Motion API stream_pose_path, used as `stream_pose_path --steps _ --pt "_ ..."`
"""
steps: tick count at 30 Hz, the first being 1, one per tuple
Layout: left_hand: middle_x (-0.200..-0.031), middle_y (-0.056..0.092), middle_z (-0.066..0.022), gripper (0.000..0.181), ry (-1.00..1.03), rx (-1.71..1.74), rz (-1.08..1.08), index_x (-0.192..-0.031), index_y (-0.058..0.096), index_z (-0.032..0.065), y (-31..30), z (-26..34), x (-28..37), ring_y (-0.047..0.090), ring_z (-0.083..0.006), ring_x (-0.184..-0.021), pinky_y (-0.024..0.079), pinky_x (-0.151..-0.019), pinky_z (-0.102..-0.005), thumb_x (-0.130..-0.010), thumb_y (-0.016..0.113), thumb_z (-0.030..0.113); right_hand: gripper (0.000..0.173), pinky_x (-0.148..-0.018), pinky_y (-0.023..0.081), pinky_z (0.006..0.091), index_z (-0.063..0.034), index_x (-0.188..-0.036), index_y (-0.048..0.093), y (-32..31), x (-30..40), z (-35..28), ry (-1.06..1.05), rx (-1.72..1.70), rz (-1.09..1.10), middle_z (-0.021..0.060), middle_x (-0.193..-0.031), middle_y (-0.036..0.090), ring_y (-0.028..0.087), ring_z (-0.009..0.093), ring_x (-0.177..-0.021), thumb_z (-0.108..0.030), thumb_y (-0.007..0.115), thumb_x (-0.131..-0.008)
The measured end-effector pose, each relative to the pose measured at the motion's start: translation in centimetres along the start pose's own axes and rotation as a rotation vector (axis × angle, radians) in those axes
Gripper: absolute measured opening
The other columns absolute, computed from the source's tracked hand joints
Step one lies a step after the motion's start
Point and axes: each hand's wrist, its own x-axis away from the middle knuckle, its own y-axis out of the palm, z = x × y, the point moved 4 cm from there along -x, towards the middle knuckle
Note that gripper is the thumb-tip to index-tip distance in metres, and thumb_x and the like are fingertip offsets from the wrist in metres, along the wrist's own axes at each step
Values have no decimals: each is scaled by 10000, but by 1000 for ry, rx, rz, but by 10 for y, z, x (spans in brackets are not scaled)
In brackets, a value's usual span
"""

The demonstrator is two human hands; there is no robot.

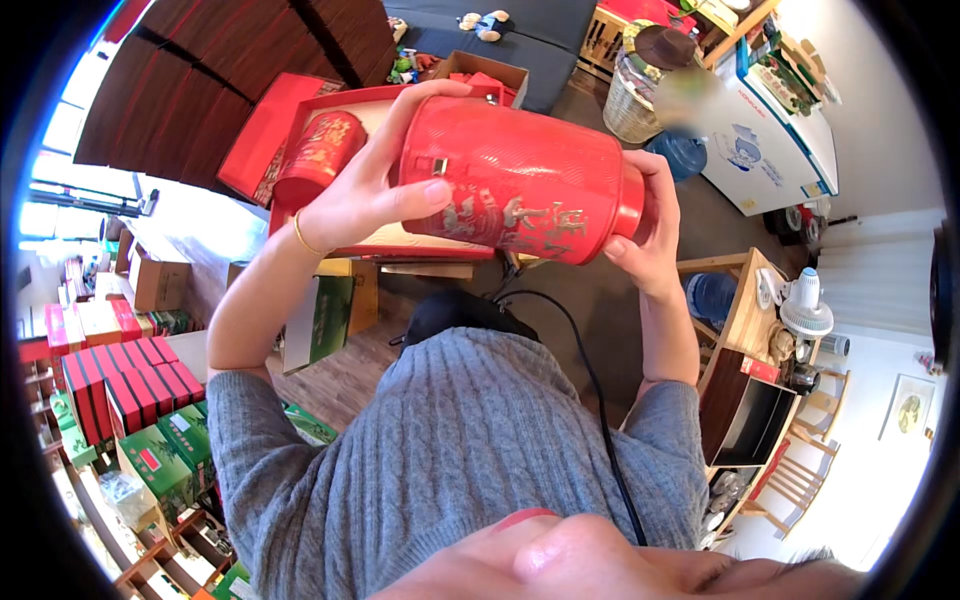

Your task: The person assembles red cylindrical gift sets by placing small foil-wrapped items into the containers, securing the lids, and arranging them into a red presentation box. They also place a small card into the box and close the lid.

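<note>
A large red canister with raised gold characters and a small metal clasp lies sideways between my hands, held up over an open gift box. My left hand grips its broad end, the thumb pressed near the clasp. At the narrower, necked end, my right hand wraps its fingers around the rim. Below, the red gift box shows a pale cream lining. A second red canister with gold lettering lies in its left part, beside my left forearm. The large canister hides the box's right part.
Dark wooden boxes stand stacked behind the gift box. An open cardboard carton holds red material at the back. Red and green boxes pile up at the left. A black cable runs past my right side. A white chest freezer stands at right.
</note>
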Motion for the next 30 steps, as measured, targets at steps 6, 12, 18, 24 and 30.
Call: stream_pose_path --steps 6,12,18,24,30 --pt "-1388 385 -125 777 -113 -137 -128 -1426 260 62 33 -7 -61 392 -211 -1299 307 -1078 -354 -835 625 410 735 -894 430 291 -25 -1192 419 -52 27 15 -6 17 262 75 -1100 531 541 143 -1026 -390 811 -688" --pt "-1362 448 -87 624 -134 -190 -31 -1421 326 103 24 -37 -104 425 -172 -1271 322 -1071 -329 -902 541 374 712 -818 520 337 -42 -1207 437 -130 61 30 -5 92 553 93 -1103 562 597 193 -1004 -487 733 -736" --pt "-1303 492 -149 743 -60 -945 -133 -1468 284 213 8 -110 -180 521 -243 -1184 416 -995 -379 -844 631 417 643 -629 540 298 -64 -1294 414 -171 100 71 141 -85 605 89 -1121 569 616 187 -948 -464 620 -834" --pt "-1286 467 -265 904 59 -1512 -229 -1462 295 325 66 -137 -208 506 -440 -1135 485 -905 -457 -683 659 603 480 -681 488 255 -80 -1305 475 -188 103 85 224 90 606 53 -1101 577 591 121 -879 -271 608 -886" --pt "-1293 462 -267 911 14 -1493 -225 -1468 283 314 82 -157 -219 495 -437 -1153 470 -932 -454 -685 662 585 491 -594 421 210 -117 -1390 456 -191 74 107 350 206 616 23 -1047 568 557 76 -803 -179 580 -919"
